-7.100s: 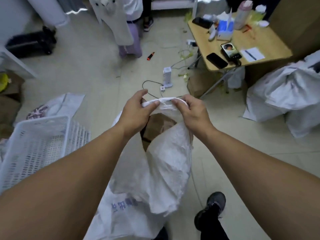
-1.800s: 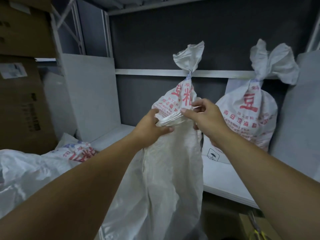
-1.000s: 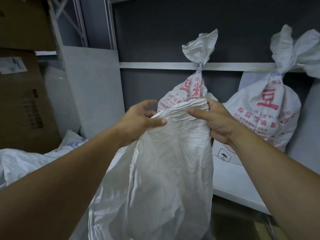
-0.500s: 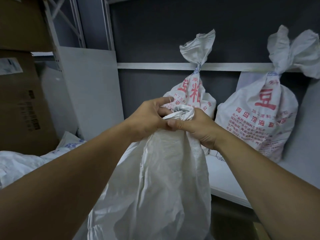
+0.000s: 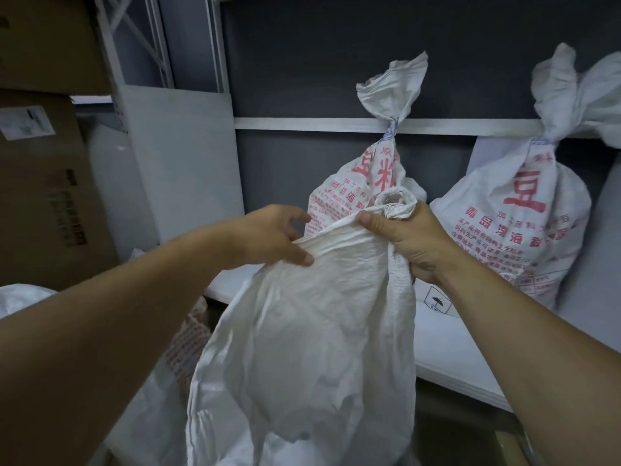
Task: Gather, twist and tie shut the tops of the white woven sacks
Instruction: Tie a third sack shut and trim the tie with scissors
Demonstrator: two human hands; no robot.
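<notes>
One tied sack (image 5: 524,210) on the shelf (image 5: 453,358) showed a big red 豆. Plain sack (image 5: 312,331) hung upright in front, mouth up; right hand (image 5: 410,240) clenched its bunched top, left hand (image 5: 275,237) pinched the rim.

the sack (image 5: 312,331) in front is plain white, creased, with no print on the side shown. the two tied sacks (image 5: 366,183) (image 5: 514,210) behind it are white with red lettering, against a dark grey wall (image 5: 302,62) crossed by a white rail (image 5: 302,124). brown cardboard boxes (image 5: 43,183) stand at the left.
</notes>
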